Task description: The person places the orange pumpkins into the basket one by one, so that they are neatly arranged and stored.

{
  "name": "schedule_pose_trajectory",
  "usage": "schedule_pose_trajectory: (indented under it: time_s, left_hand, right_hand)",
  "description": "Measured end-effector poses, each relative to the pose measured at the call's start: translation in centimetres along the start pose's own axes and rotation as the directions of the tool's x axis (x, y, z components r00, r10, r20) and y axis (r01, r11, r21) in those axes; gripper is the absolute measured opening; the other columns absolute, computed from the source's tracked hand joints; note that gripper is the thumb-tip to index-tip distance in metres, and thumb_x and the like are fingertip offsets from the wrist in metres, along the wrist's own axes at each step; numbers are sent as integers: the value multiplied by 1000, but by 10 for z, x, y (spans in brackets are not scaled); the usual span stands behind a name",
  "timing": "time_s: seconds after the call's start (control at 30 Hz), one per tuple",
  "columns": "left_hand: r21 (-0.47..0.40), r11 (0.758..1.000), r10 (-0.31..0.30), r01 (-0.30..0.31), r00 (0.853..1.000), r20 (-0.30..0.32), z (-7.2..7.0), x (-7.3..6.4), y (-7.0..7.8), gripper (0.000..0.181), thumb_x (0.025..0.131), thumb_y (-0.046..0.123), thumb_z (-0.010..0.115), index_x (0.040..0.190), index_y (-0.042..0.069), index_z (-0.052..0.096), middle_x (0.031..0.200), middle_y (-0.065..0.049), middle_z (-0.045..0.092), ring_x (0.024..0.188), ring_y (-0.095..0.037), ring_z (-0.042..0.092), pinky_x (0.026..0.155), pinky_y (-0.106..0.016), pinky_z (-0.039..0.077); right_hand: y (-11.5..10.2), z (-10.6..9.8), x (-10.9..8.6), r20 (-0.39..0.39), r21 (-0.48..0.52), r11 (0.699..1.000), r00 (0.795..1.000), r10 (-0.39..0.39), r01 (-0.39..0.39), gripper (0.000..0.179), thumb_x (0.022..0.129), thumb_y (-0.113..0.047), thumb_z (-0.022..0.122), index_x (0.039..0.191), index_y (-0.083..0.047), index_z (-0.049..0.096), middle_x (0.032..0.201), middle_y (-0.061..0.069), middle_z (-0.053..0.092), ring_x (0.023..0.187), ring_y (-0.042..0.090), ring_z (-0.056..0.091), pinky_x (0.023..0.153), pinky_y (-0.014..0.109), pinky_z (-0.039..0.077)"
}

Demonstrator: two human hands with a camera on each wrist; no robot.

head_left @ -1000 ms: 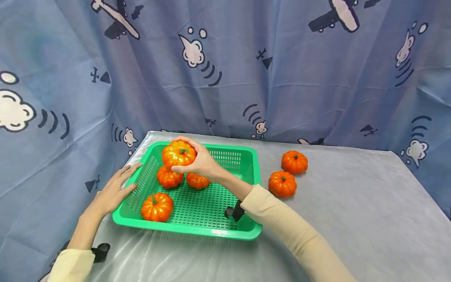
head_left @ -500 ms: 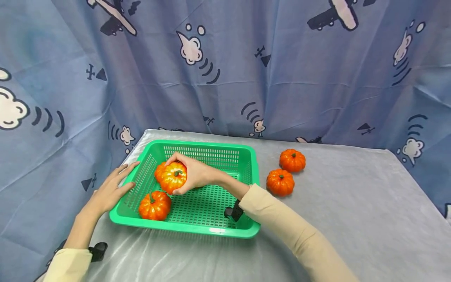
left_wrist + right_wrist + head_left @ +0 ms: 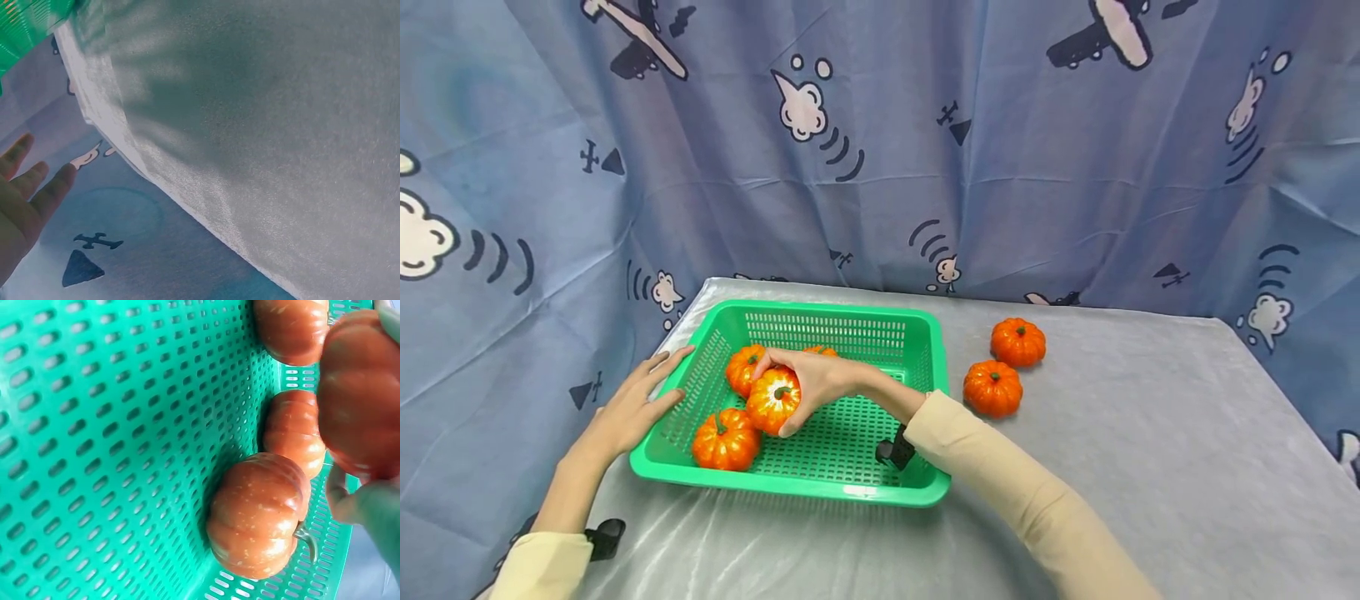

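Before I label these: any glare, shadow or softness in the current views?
Head: glare on the held pumpkin and the green basket's front rim. Left wrist: soft shadow across the grey table cover. Right wrist: highlights speckle the lowest pumpkin.

Green basket (image 3: pixel 857 492): 1
Counter (image 3: pixel 1150 433): 1, under basket
Loose pumpkins in basket: 3 (near-left pumpkin (image 3: pixel 727 442), far-left pumpkin (image 3: pixel 742 368), far-middle pumpkin (image 3: pixel 822 351) partly hidden)
Held pumpkin (image 3: pixel 771 403): 1, within basket rim
Pumpkins right of basket: 2 (nearer pumpkin (image 3: pixel 992 389), farther pumpkin (image 3: pixel 1018 342))
Pumpkins, total: 6
Hands: 2 (left hand (image 3: pixel 632 408) at basket's left rim, right hand (image 3: pixel 820 379) over basket)
Sleeves (image 3: pixel 1018 504): 2
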State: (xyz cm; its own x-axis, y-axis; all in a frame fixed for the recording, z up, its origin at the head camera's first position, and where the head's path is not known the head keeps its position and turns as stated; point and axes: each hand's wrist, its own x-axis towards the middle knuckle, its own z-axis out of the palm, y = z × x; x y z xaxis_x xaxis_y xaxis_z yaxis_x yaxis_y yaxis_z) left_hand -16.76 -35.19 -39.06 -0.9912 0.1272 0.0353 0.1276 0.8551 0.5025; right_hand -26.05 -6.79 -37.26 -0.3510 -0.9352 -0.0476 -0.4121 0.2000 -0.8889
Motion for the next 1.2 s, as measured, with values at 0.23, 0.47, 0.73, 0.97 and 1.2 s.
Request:
schedule_pose_trajectory:
  time_s: [0.23, 0.47, 0.73, 0.97, 1.2]
  left_hand:
    - [-9, 1000, 26, -26, 1000, -9, 1, -1, -1, 59, 99, 36, 45, 154, 24, 24, 150, -31, 20, 129, -59, 25, 77, -87, 17]
    - [-8, 1000, 28, -28, 1000, -6, 0, 1, -1, 59, 100, 36, 44, 154, 25, 23, 150, -31, 20, 129, -59, 24, 75, -88, 16]
    - [-6, 1000, 0, 0, 1000, 3, 0, -1, -1, 60, 100, 37, 44, 154, 27, 22, 151, -30, 19, 129, -60, 24, 74, -88, 15]
    - [-5, 1000, -1, 1, 1000, 8, 0, 0, 1, 60, 100, 38, 44, 154, 27, 21, 151, -30, 19, 128, -61, 24, 73, -88, 15]
    - [-10, 1000, 11, -11, 1000, 3, 0, 1, 1, 60, 100, 37, 44, 154, 25, 23, 150, -31, 19, 128, -61, 25, 74, -88, 16]
  right_hand:
    - [1, 3, 0, 79, -80, 996, 996, 43, -37, 69, 63, -1, 87, 118, -7, 47, 120, 5, 52, 109, 13, 49, 89, 23, 48]
    - [3, 5, 2, 161, -199, 977, 981, 110, -77, 77, 58, -2, 91, 121, -9, 48, 133, 4, 47, 125, 12, 41, 100, 19, 37]
    - [11, 12, 5, 230, -175, 977, 959, 165, -126, 79, 57, 6, 89, 121, -9, 47, 133, 3, 45, 126, 11, 38, 101, 18, 36]
    - [13, 12, 6, 241, -182, 967, 946, 218, -177, 78, 57, 7, 88, 120, -12, 46, 133, 0, 45, 126, 10, 37, 98, 18, 39]
    - [13, 12, 7, 283, -163, 968, 932, 229, -188, 83, 58, 8, 87, 126, -9, 43, 134, 3, 42, 125, 11, 37, 96, 18, 41]
